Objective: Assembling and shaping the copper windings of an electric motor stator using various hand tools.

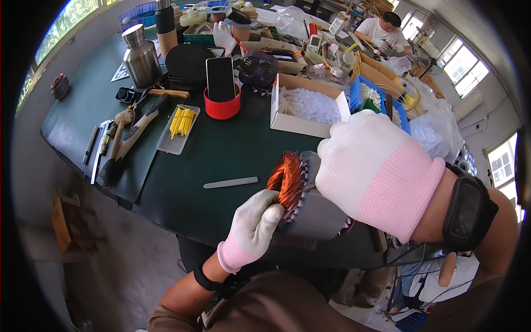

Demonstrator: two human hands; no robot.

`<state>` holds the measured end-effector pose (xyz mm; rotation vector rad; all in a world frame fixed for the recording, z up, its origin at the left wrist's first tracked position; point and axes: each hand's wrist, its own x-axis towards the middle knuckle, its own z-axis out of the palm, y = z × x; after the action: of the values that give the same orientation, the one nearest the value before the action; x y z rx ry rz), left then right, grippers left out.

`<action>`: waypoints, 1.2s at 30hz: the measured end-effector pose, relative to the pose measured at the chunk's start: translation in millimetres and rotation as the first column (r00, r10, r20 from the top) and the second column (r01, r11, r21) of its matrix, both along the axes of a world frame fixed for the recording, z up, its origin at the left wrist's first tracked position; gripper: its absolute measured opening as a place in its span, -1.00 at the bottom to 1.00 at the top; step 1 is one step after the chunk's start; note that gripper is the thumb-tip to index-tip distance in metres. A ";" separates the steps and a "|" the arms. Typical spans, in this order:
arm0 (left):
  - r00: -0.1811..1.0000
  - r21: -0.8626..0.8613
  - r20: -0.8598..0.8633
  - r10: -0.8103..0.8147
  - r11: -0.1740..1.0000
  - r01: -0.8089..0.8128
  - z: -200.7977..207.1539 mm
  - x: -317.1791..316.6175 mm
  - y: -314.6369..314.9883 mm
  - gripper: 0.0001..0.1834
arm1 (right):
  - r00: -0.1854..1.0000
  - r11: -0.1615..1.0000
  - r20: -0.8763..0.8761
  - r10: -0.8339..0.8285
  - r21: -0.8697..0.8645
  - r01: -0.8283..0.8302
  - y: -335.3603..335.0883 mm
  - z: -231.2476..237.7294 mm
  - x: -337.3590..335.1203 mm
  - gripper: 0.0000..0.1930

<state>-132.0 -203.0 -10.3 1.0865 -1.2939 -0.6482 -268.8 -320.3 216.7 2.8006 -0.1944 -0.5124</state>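
**Both gloved hands on a motor stator above the near table edge**

Room and edges: the left hand (251,227) and right hand (376,171) work right over the near edge of the dark green table (221,149); below the left fingers the tabletop ends and grey floor shows. Beyond the left fingertips a stretch of bare mat runs out to a flat pale stick (230,182), lying near but apart. Further out past that: a clear tray of yellow pieces (178,128), a red cup (222,107) with a phone (220,78) standing upright in it. Well to the left of the left fingers, mallets and hand tools (124,141) lie on a dark pad. Beyond the right knuckles, close by, a white cardboard box (304,105) holds white paper slips; a blue bin (369,95) sits just beside it. Another person (381,30) sits at the far end, well apart.

The stator (310,202): grey steel body, tilted, held up off the table between both hands. Copper winding (287,182) bulges from the end facing left, with pale insulation strips at its base.

Fingers: left fingers curled shut, pinching the copper coil rim from below. Right hand wraps over the stator's top, fingers bent around it; fingertips hidden behind the glove back. Both gloves white with pink cuffs; black band on right wrist.
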 end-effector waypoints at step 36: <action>0.986 0.130 -0.157 -0.059 0.988 0.080 8.6 -10.3 1.8 -0.51 | 0.977 0.938 0.212 -0.036 -0.329 0.106 24.1 -19.0 -114.8 -0.87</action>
<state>-142.3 -201.3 -1.8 1.0830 -1.1722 -0.8665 -383.6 -296.2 197.7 2.5077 -0.3900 -0.1822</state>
